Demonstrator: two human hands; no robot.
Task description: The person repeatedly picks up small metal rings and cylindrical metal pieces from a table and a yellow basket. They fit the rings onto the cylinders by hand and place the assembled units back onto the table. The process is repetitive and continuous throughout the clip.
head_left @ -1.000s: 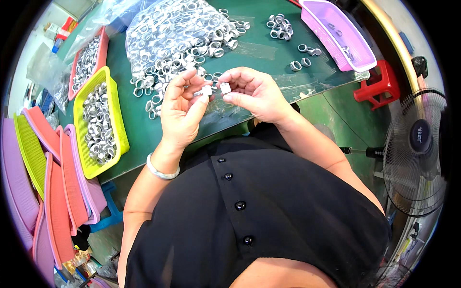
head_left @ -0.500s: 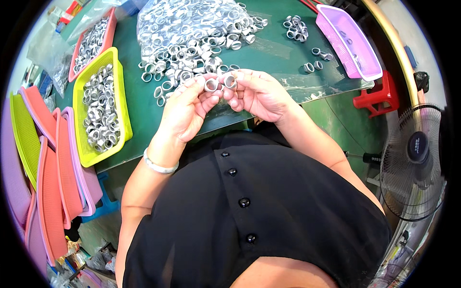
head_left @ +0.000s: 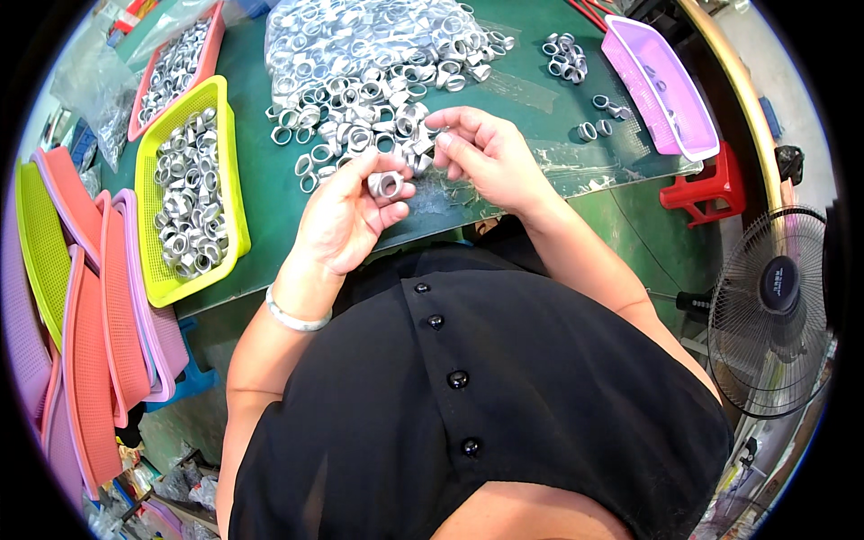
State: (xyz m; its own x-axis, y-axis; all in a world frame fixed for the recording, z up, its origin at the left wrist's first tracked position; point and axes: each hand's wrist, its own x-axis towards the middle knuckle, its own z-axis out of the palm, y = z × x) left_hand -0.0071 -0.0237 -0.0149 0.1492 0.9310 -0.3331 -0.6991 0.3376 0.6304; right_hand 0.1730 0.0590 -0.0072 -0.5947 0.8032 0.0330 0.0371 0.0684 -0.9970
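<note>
My left hand (head_left: 340,216) is closed on a silver metal ring (head_left: 386,185), pinched between thumb and fingers just above the table's front edge. The ring's round opening faces me; whether a second ring sits behind it I cannot tell. My right hand (head_left: 490,162) hovers at the near right side of a heap of similar rings (head_left: 360,135), its thumb and index finger apart. Nothing shows clearly between those fingertips. Behind the heap, a clear plastic bag (head_left: 351,40) lies full of more rings.
Left of the heap stand a yellow-green basket (head_left: 236,193) and a red tray (head_left: 214,49), both holding rings. Several loose rings (head_left: 564,58) lie at the right by a purple basket (head_left: 670,135). Stacked baskets (head_left: 90,360) fill the left; a red stool (head_left: 706,191) and fan (head_left: 769,310) stand right.
My hands have moved apart. The right, which held a ring beside the left's ring, has opened and sits at the heap; the left has dropped slightly toward me with its ring.
</note>
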